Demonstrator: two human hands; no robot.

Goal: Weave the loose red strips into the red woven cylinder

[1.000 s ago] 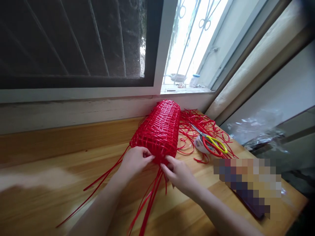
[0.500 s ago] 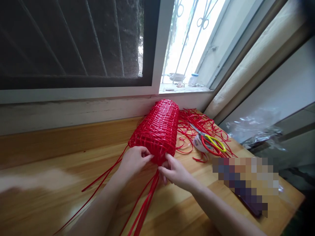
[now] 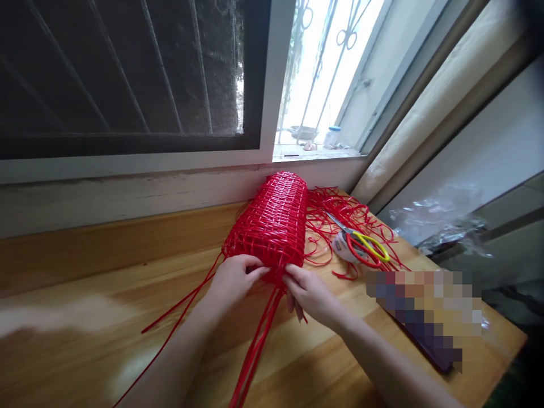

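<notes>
A red woven basket (image 3: 276, 212) lies on its side on the wooden table, its near end toward me. My left hand (image 3: 238, 280) grips the lower near edge of the basket, thumb and fingers closed on the weave. At the near corner, my right hand (image 3: 304, 292) pinches a red strip against the basket; a short end pokes out below its fingers. Several long red strips (image 3: 257, 345) trail from the near end toward me, between my forearms. Other strips (image 3: 182, 306) run from the left corner across the table. My fingertips partly hide the weave.
Right of the basket lie loose red strips (image 3: 340, 198) and scissors (image 3: 368, 249) with red and yellow handles, resting on a white roll (image 3: 344, 247). A blurred-out item (image 3: 419, 317) is near the table's right edge. Clear plastic (image 3: 454, 226) sits beyond. A window wall stands behind.
My right hand has closed in against the basket's near corner. The long strips between my arms have shifted, and a short strip end now shows under my right hand.
</notes>
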